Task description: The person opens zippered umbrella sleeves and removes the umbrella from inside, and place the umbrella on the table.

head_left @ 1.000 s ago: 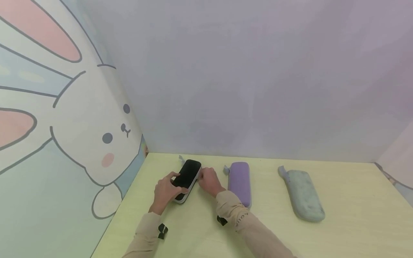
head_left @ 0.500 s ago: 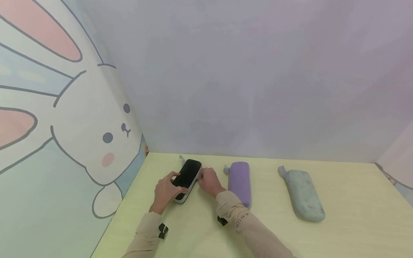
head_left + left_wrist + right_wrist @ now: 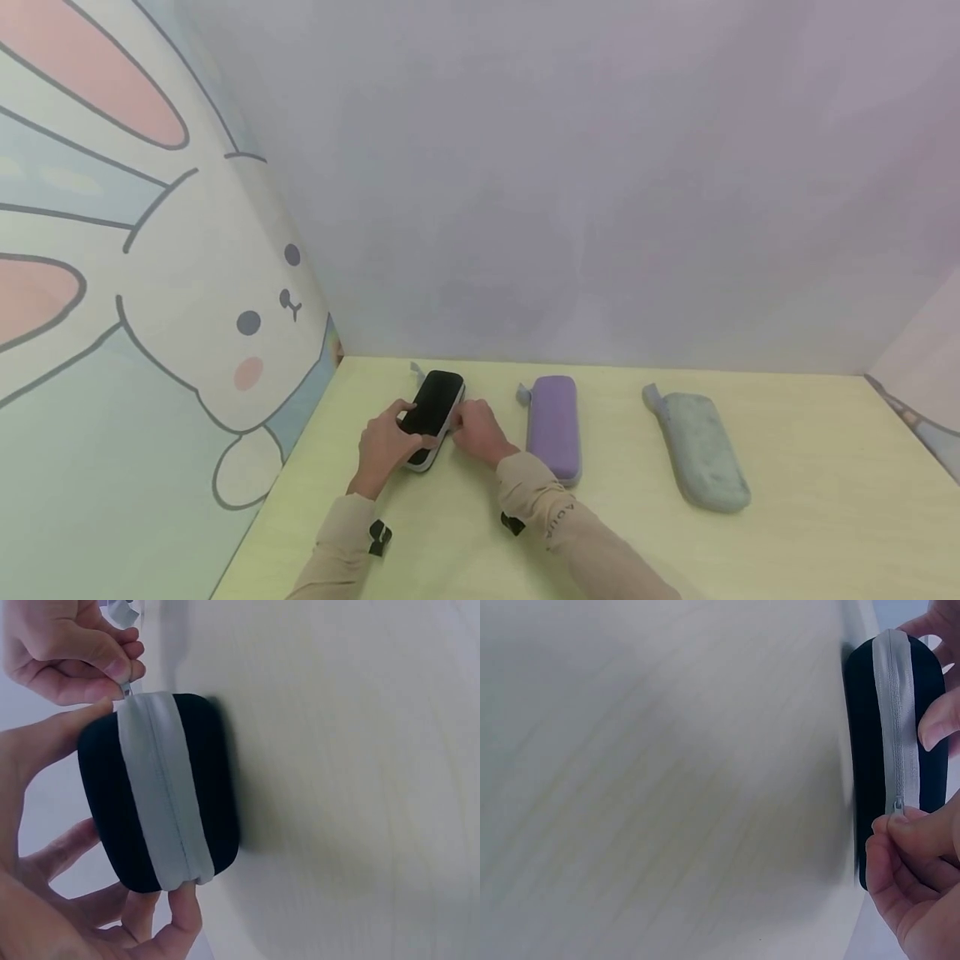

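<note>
A black zip case (image 3: 437,404) with a pale grey zipper band (image 3: 161,787) lies slanted on the table's left part. My left hand (image 3: 384,450) holds its near half, the thumb on the right side and the fingers round the left side and near end. At the case's right side, my right hand (image 3: 480,433) pinches the small zipper pull (image 3: 898,806) between thumb and curled fingers. The zipper's teeth (image 3: 898,712) look joined beyond the pull in the right wrist view. The stretch behind the pull is hidden by the right fingers.
A purple case (image 3: 555,425) with a grey strap lies just right of the right hand. Farther right is a grey-green plush case (image 3: 707,450). A grey strap (image 3: 417,372) sticks out by the black case's far end. A pale wall stands behind the table (image 3: 825,467).
My right hand has slid a little toward me along the black case's right side with the zipper pull. The left hand keeps its hold, and the case stays in place.
</note>
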`<state>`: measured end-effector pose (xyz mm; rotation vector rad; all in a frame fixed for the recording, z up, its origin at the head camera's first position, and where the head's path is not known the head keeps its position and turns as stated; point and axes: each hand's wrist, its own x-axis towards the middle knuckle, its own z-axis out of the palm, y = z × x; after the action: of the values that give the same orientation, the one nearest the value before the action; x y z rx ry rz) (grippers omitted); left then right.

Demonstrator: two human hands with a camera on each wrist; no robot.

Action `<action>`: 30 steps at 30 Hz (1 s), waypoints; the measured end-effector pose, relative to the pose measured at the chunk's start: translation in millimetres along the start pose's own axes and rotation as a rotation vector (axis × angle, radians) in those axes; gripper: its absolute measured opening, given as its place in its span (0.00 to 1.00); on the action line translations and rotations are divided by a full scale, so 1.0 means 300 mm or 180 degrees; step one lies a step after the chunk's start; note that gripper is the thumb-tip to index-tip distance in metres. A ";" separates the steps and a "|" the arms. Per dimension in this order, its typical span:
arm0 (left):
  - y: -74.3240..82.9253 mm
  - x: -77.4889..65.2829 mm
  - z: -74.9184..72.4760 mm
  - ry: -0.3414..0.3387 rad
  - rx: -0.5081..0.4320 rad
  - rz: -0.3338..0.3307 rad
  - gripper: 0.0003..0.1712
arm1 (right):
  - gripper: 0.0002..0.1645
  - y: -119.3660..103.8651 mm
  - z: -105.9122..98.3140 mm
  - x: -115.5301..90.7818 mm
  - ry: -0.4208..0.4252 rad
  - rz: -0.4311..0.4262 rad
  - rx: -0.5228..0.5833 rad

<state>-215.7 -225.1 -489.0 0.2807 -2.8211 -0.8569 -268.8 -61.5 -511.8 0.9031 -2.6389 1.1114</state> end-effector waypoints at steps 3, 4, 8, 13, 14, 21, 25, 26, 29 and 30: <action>0.000 -0.002 0.001 -0.0038 0.0018 -0.0022 0.36 | 0.17 0.000 -0.001 -0.003 -0.0047 0.0035 -0.0004; -0.001 -0.001 0.002 -0.0047 0.0038 -0.0023 0.36 | 0.17 0.000 -0.002 -0.003 -0.0063 0.0041 0.0000; -0.001 0.001 0.005 -0.0067 0.0087 -0.0036 0.37 | 0.17 0.003 -0.003 -0.002 -0.0079 0.0029 -0.0017; 0.001 0.005 0.005 -0.0036 0.0087 -0.0022 0.37 | 0.16 0.002 -0.003 -0.002 -0.0069 0.0018 -0.0011; -0.001 0.005 0.005 -0.0027 0.0090 -0.0014 0.37 | 0.16 0.002 -0.002 -0.002 -0.0072 0.0015 0.0002; -0.011 -0.006 0.009 -0.0036 0.0185 0.0168 0.40 | 0.17 0.011 0.010 -0.008 0.0002 0.0034 -0.0037; -0.008 -0.017 0.005 -0.0048 0.0248 0.0212 0.41 | 0.17 0.013 0.014 -0.008 0.0059 0.0017 -0.0050; -0.008 -0.019 0.004 -0.0058 0.0268 0.0221 0.41 | 0.17 0.013 0.014 -0.008 0.0058 0.0018 -0.0032; -0.004 -0.021 0.000 -0.0082 0.0288 0.0236 0.40 | 0.17 0.010 0.010 -0.009 0.0057 0.0020 -0.0006; -0.004 -0.020 -0.001 -0.0088 0.0294 0.0245 0.40 | 0.17 0.009 0.008 -0.010 0.0056 0.0024 -0.0002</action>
<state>-209.7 -224.8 -490.1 0.1728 -2.8809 -0.7216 -267.6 -60.4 -516.2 0.8799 -2.6306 1.1149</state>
